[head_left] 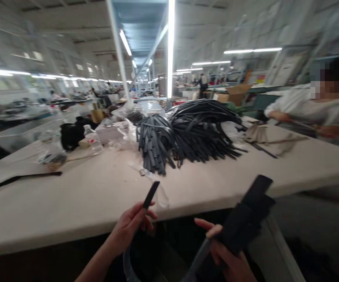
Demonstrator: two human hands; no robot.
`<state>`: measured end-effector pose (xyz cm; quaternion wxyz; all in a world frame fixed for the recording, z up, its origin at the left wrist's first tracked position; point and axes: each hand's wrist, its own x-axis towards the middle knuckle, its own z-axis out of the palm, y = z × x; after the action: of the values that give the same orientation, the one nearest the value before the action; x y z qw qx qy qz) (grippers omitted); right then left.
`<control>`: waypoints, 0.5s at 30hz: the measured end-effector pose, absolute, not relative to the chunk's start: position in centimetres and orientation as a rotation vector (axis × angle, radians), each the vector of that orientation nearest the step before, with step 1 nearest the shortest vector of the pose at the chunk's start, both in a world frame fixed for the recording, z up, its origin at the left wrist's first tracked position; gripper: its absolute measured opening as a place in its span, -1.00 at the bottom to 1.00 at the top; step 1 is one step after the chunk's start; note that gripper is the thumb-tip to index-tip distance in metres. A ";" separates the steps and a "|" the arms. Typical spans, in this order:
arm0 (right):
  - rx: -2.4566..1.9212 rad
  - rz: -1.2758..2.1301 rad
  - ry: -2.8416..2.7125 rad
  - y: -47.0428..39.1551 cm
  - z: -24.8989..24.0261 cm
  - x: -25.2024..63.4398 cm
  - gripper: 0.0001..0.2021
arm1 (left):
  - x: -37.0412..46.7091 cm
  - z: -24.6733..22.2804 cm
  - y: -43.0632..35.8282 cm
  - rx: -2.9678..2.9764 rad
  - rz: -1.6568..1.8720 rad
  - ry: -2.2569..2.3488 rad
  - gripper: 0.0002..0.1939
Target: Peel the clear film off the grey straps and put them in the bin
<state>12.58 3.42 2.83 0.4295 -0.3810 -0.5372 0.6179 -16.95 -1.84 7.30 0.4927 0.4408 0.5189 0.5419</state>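
My left hand [131, 224] pinches a dark strap [151, 194] near one end. That end points up above the fingers, and the rest curves down below the table edge. In my right hand [226, 254] is a bundle of wide dark straps [242, 219], gripped from below with the index finger stretched to the left. The upper ends of the bundle fan out up and to the right. Both hands are in front of the table's near edge. Beyond them, a large heap of dark grey straps [187, 135] lies on the pale tabletop [98, 196].
At the left lie a single black strip [22, 177], a black cloth bundle [71, 135] and clear plastic bags [53, 156]. Beige fabric pieces [260, 135] lie right of the heap. A co-worker [328, 109] handles something at the right. A lit frame post [171, 51] rises behind the table.
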 end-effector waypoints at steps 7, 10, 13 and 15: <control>-0.767 1.447 -1.257 4.6 5.6 13.7 -0.82 | -8.8 5.9 2.0 1.418 0.726 1.025 -0.56; -0.806 1.376 -1.308 4.4 5.8 14.4 -0.79 | -7.2 6.2 2.7 1.508 0.641 0.986 -0.57; -0.886 1.258 -1.301 4.1 5.5 14.3 -0.75 | -5.9 5.8 3.1 1.581 0.707 0.969 -0.52; -0.920 1.214 -1.258 3.9 5.4 13.9 -0.76 | -4.9 5.2 3.3 1.639 0.793 0.979 -0.42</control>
<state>13.89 3.89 5.37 0.5506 -0.3886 -0.5317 0.5130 -4.86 3.29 5.24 0.5115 0.6813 0.4069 0.3296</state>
